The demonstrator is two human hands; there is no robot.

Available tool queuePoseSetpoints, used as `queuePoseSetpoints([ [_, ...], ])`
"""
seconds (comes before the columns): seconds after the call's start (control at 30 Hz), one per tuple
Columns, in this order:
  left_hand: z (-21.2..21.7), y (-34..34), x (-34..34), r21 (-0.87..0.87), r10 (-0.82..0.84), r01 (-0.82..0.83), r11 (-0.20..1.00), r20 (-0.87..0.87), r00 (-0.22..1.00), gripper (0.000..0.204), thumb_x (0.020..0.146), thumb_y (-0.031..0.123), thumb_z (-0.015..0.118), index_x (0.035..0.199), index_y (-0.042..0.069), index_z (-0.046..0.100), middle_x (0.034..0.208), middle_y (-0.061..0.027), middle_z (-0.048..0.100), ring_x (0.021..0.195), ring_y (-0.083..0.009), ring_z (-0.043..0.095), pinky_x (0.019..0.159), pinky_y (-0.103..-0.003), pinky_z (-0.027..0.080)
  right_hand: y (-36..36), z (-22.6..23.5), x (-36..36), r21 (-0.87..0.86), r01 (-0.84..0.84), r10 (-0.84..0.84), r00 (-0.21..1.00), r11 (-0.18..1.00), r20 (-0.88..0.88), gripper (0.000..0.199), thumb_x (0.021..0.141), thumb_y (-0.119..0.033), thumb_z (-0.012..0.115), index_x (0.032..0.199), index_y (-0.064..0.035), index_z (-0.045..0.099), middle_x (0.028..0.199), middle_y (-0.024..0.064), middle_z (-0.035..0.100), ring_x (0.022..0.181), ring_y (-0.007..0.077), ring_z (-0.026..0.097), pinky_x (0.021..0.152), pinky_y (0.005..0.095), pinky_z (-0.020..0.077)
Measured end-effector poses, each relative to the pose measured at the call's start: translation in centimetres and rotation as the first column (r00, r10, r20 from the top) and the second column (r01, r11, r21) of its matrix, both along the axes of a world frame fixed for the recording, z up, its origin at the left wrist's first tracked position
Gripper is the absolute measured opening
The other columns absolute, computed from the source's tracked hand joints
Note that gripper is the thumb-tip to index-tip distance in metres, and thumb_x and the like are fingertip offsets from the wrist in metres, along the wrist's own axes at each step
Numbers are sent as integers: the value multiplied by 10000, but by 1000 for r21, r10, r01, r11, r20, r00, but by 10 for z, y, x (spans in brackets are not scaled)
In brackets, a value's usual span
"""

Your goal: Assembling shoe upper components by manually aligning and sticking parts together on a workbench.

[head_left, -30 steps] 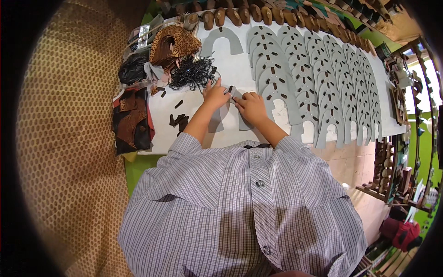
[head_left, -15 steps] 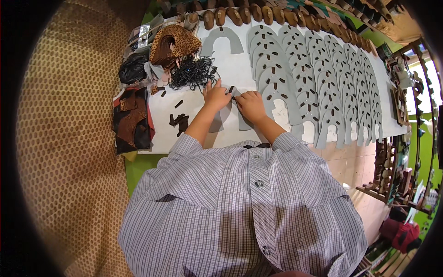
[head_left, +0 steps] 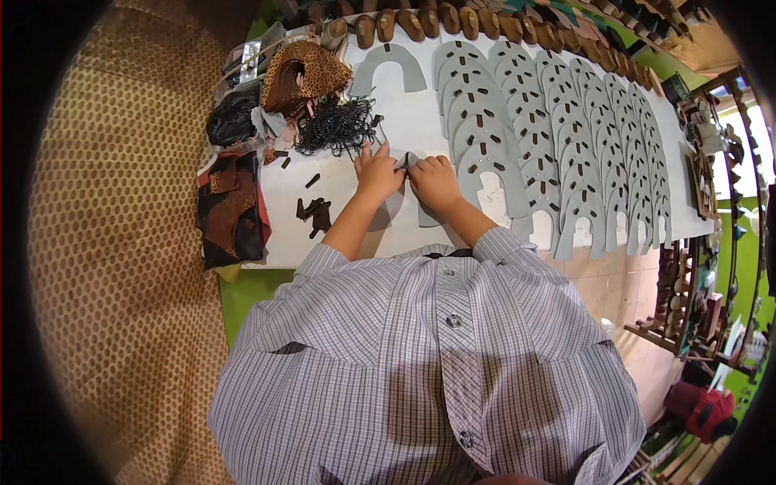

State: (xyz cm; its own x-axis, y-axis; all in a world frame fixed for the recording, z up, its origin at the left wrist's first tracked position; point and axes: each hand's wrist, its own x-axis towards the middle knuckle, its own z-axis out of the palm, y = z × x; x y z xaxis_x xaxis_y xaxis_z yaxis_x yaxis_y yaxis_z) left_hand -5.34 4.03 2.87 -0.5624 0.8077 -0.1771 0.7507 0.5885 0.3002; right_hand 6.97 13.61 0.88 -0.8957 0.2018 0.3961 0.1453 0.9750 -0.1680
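Both hands have stayed close together over the same grey cut-out since the earlier frames; only the small dark piece between the fingertips has shifted slightly.

The left hand [head_left: 377, 172] rests on the white table top [head_left: 404, 105] with its fingers curled, its fingertips meeting a small dark strip [head_left: 406, 159] that lies between the two hands. The right hand [head_left: 435, 179] lies just beside it, fingers bent down, pressing on the grey horseshoe-shaped piece [head_left: 428, 214], which lies flat under both hands and is partly hidden by them. Whether either hand actually pinches the strip cannot be told at this size.

Near the left hand, a tangle of dark cord [head_left: 335, 125] lies on the table top. Beyond it sits a spotted brown pile [head_left: 303, 74] and a black bundle [head_left: 232, 120]. Loose dark strips [head_left: 314, 212] lie to the left of the left forearm. A folded dark patterned cloth [head_left: 230, 206] lies at the left edge of the table top.

To the right of the right hand, overlapping rows of grey slotted cut-outs [head_left: 566, 137] cover the table top. One plain grey arch [head_left: 388, 66] lies apart at the far side. A row of brown wooden blocks [head_left: 453, 20] lines the far edge.
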Motion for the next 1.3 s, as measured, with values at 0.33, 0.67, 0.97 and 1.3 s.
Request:
queuePoseSetpoints([
  [0.33, -31, -4, -29, 252, -25, -98, 963, 445, 895, 544, 873, 505, 369, 915, 83, 709, 1416, -97, 357, 1344, -386, 148, 1044, -568, 88, -7, 10, 16, -205, 45, -54, 998, 978, -41, 190, 748, -249, 586, 777, -75, 656, 867, 31, 560, 900, 213, 516, 794, 382, 382],
  [0.67, -8, -2, -10, 144, -35, 28, 989, 45, 998, 190, 705, 398, 679, 743, 215, 716, 1361, -57, 441, 1317, -383, 203, 1046, -498, 133, -15, 4, 36, -116, 42, -40, 999, 992, 14, 254, 752, -262, 575, 877, -55, 654, 1051, 64, 551, 1084, 224, 458, 922, 396, 340],
  [0.97, -3, -1, 4, 158, 76, -92, 983, 105, 992, 176, 658, 374, 730, 722, 211, 718, 1378, -54, 418, 1328, -369, 178, 1027, -593, 104, -16, 8, 37, -101, 65, -59, 996, 993, 67, 235, 744, -253, 579, 833, -55, 668, 1004, 58, 545, 1075, 226, 450, 920, 393, 337],
  [1.3, -7, -1, 9, 181, 165, -199, 963, 187, 968, 148, 679, 349, 698, 729, 211, 722, 1412, -37, 375, 1344, -344, 174, 1045, -604, 81, -17, 7, 36, -137, 62, -64, 998, 989, -7, 231, 741, -243, 579, 838, -53, 667, 1016, 52, 543, 1065, 224, 457, 909, 393, 343],
])
